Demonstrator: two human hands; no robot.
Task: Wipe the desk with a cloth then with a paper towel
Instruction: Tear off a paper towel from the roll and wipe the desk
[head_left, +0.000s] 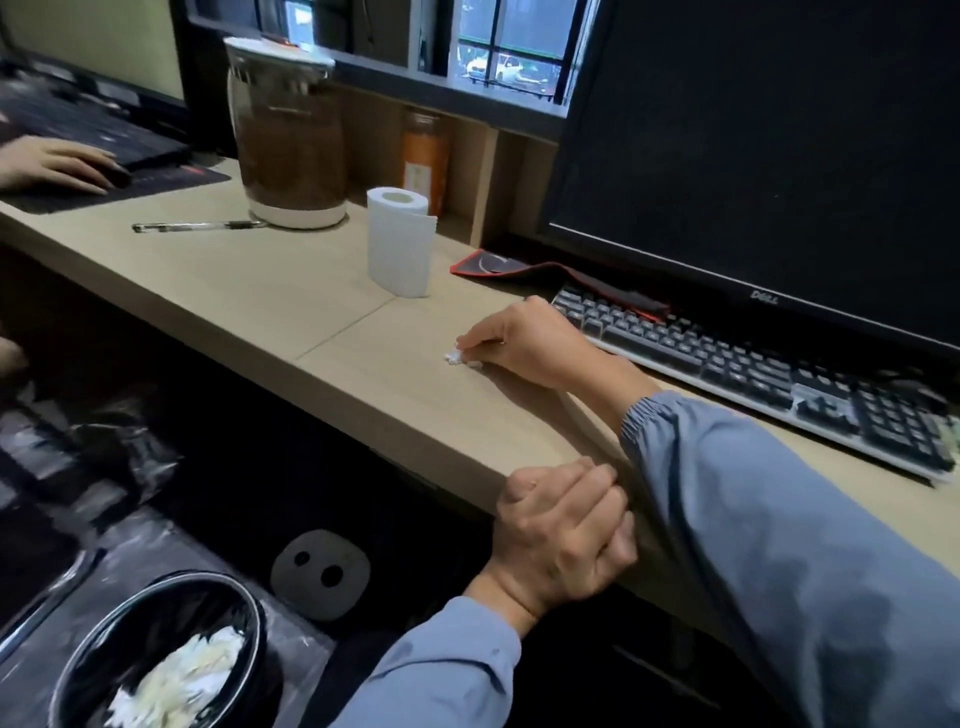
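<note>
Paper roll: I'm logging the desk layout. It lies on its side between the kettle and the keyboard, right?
Not quite. In the head view the paper roll stands upright on the desk, between the kettle and the keyboard.

Office: desk (291, 291), monitor (769, 150), keyboard (727, 358).

Bare desk (270, 291) left of roll (399, 241)
</note>
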